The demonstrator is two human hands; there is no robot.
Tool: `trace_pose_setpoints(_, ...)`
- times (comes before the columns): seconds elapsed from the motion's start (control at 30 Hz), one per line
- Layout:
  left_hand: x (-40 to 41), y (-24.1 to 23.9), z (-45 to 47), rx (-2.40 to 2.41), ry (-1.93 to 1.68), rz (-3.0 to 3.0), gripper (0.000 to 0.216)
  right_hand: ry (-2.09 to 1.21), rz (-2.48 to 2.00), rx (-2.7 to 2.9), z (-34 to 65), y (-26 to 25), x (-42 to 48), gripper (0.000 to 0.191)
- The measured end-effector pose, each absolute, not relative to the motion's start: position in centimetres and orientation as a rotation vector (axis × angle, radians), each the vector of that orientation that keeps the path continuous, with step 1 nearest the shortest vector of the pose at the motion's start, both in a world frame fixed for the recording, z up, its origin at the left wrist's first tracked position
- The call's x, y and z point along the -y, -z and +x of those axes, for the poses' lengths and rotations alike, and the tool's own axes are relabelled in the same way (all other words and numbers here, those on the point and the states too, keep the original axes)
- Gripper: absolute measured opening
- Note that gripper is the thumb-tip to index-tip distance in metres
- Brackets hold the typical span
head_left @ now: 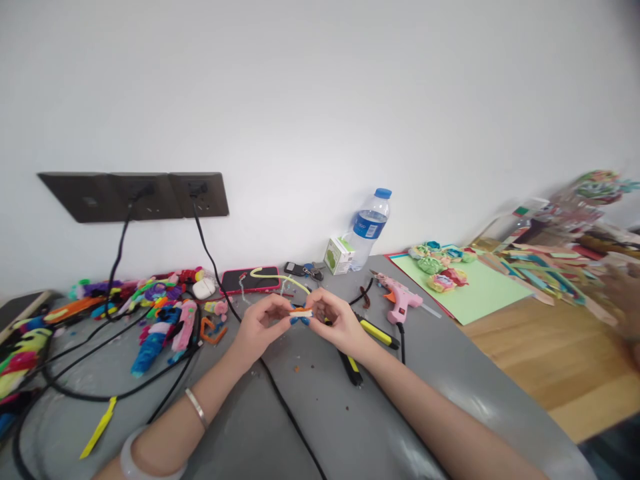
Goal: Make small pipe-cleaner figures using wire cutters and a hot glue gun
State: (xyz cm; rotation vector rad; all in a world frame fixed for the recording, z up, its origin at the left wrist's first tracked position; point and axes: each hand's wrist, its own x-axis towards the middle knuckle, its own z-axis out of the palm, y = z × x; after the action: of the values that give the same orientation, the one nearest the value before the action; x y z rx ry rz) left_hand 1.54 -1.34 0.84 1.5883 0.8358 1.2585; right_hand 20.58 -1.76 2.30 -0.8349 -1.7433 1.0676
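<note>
My left hand (269,325) and my right hand (333,321) meet over the grey table, fingertips pinched from both sides on a small orange-and-white piece (301,313). Its exact kind is too small to make out. Behind the fingers curves a pale yellow pipe cleaner (280,276); whether it joins the piece is hidden. Yellow-and-black pliers (379,332) lie partly beneath my right hand and wrist. Further right rests a pink hot glue gun (401,301). A phone with a pink edge (250,280) lies behind my left hand.
Colourful pipe cleaners (160,327) heap at the left among black cables (75,393). A water bottle (370,227) and small box (339,256) stand by the wall. Crumpled paper flowers (440,267) lie on green paper (487,297). Another person's blurred hand (623,300) is at far right.
</note>
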Motion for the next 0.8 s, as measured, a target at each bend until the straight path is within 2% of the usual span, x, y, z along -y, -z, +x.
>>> trace_pose_setpoints(0.2,1.28,-0.62,1.47,-0.818,-1.264,1.570,0.017,-1.073,-0.808,1.748,20.71,-2.16,1.78,0.009)
trace_pose_setpoints(0.53,1.36,-1.14,1.46,-0.885,-1.316,1.592,0.018,-1.108,-0.794,1.720,20.82,-1.81,1.40,0.020)
trace_pose_setpoints(0.8,1.35,-1.33,1.42,-0.886,-1.296,1.636,0.016,-1.125,-0.807,1.716,20.78,-1.99,1.52,0.020)
